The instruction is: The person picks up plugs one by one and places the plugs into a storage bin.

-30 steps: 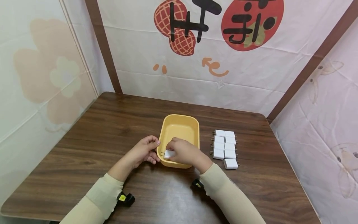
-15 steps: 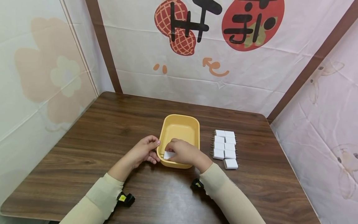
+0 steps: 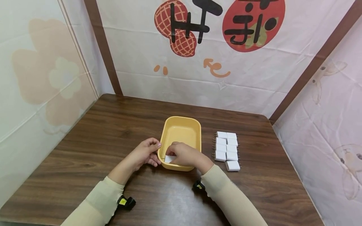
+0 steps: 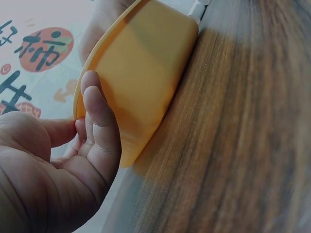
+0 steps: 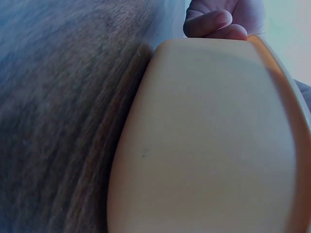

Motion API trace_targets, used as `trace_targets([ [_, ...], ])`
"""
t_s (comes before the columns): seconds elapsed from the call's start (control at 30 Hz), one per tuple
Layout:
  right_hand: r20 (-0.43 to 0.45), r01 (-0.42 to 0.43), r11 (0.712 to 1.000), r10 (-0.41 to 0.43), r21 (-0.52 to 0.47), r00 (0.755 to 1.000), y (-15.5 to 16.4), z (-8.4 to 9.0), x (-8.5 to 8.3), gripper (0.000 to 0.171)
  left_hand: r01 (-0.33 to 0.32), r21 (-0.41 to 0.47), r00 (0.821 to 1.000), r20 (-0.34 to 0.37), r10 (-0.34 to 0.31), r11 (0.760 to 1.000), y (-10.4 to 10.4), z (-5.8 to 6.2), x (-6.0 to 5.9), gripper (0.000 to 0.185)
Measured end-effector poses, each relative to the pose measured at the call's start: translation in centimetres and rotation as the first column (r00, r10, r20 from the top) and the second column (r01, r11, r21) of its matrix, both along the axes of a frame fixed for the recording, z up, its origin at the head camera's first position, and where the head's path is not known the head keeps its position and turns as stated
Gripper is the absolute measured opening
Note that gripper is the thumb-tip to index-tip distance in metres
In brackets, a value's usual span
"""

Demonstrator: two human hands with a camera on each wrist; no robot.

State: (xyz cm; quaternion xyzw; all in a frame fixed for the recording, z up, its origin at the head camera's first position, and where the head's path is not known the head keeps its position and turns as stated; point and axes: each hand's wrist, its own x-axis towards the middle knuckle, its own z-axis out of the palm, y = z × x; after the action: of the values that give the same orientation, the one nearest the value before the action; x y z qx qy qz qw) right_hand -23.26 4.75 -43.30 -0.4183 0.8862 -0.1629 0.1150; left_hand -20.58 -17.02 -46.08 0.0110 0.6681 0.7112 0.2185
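A yellow plastic box [image 3: 182, 135] stands on the wooden table in front of me. My right hand [image 3: 185, 154] reaches down into its near end and pinches a white plug-in charger [image 3: 169, 159] low by the near left corner; the charger's prongs are hidden now. At the box's left rim my left hand [image 3: 145, 153] holds on, its fingers bent against the outer wall, as the left wrist view shows with that hand [image 4: 63, 170] close up. In the right wrist view the box's outer wall [image 5: 204, 126] hides the right hand's fingers.
To the right of the box, several white plug-in chargers [image 3: 220, 156] lie in two touching columns, prongs pointing outward. One charger [image 3: 233, 166] sits at the near end of the right column. Printed cloth walls [image 3: 195, 84] enclose the table's back and sides.
The charger in the right hand has shifted slightly, and its prongs, visible a second ago, no longer show. The left hand stays at the box rim. The head view has tilted a little.
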Motion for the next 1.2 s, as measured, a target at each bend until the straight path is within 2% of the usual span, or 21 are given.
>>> trace_targets([
  [0.43, 0.018, -0.009, 1.0, 0.009, 0.002, 1.0, 0.2, -0.1, 0.0, 0.024, 0.009, -0.002, 1.0, 0.002, -0.009, 1.0, 0.0, 0.2, 0.1, 0.032],
  [0.73, -0.021, -0.028, 1.0, 0.028, -0.005, 0.999, 0.5, 0.2, -0.1, 0.026, 0.011, 0.006, 1.0, -0.003, -0.011, 1.0, 0.2, 0.1, -0.1, 0.033],
  [1.0, -0.083, -0.008, 1.0, 0.009, 0.008, 0.997, 1.5, 1.9, 0.0, 0.037, 0.009, 0.011, 1.0, 0.003, -0.009, 1.0, 0.3, 0.2, 0.0, 0.03],
  [1.2, -0.138, -0.045, 0.999, 0.043, -0.009, 0.989, 2.9, 3.8, 0.0, 0.037, 0.008, 0.01, 1.0, 0.005, -0.008, 1.0, 0.3, 0.1, 0.1, 0.028],
])
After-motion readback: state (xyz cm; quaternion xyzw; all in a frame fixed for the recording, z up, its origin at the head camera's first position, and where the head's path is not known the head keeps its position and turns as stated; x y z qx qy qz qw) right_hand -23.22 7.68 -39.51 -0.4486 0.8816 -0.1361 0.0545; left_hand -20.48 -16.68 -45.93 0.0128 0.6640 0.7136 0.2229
